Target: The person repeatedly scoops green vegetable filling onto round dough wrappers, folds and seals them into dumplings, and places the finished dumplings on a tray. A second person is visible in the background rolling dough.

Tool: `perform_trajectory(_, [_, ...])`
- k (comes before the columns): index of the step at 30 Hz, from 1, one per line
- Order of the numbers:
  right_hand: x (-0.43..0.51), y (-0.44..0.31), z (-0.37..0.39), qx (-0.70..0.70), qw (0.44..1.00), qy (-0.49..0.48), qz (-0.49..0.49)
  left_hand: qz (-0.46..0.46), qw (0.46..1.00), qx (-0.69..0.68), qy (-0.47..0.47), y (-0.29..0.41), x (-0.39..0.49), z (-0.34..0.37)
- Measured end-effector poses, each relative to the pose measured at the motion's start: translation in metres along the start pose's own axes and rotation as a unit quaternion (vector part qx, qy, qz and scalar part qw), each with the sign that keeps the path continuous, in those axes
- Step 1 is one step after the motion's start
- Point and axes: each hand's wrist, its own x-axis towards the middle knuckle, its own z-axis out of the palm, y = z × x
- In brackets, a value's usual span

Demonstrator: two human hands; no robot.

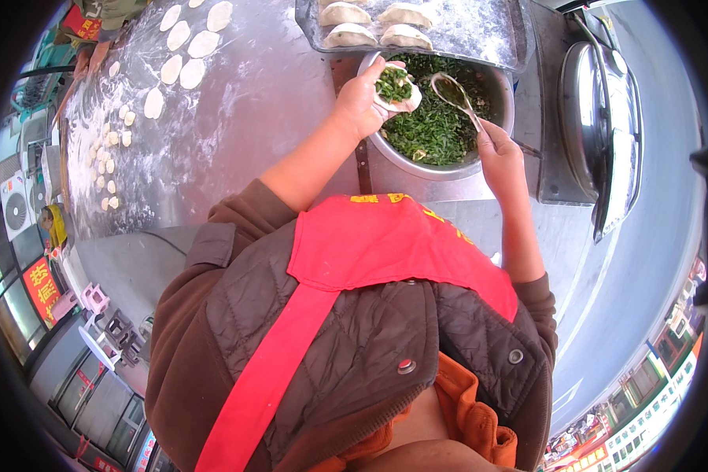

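My left hand [361, 101] cups a round dough wrapper [410, 101] with a mound of chopped green filling [393, 84] on it, above the left rim of a steel bowl [433, 172]. In my right hand [500, 154] is the handle of a metal spoon [450, 91]. Its bowl hangs over the chopped green vegetable filling [430, 133] in the steel bowl. Some of the filling at the back is hidden under a tray [478, 29]. Folded dumplings [349, 35] dusted with flour sit in rows on that tray.
Flattened dough rounds [192, 73] and small dough pieces [111, 138] lie on the floured metal worktop [259, 112]. Another person's hands [91, 59] are at its far left. Right of the bowl stands a large round metal appliance [584, 112] with a bar handle.
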Motion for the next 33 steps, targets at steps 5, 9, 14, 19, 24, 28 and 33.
perform_trajectory(5, [-0.002,-0.006,0.026,-0.301,0.946,-0.123,0.003,0.011,1.0,-0.011,-0.022,0.004,0.001,-0.013])
perform_trajectory(9, [0.001,0.007,0.037,-0.107,0.984,-0.142,-0.008,0.034,0.999,0.031,0.002,0.004,-0.003,-0.007])
perform_trajectory(14, [0.004,0.01,0.013,0.095,0.978,-0.149,0.106,0.023,0.999,-0.021,-0.018,0.01,0.003,-0.019])
perform_trajectory(19, [-0.002,-0.011,-0.009,0.215,0.953,-0.101,0.188,-0.008,0.999,-0.045,-0.024,0.012,-0.001,-0.013])
perform_trajectory(24, [-0.017,-0.041,-0.002,0.044,0.996,0.051,-0.058,-0.038,0.998,-0.042,-0.031,0.003,0.0,-0.004])
perform_trajectory(28, [-0.017,-0.037,0.018,-0.223,0.929,0.066,-0.288,-0.033,0.999,-0.03,-0.02,0.0,-0.007,0.009])
perform_trajectory(33, [-0.016,-0.036,0.011,-0.13,0.965,0.103,-0.201,-0.029,0.998,-0.044,-0.036,0.002,-0.005,-0.001])
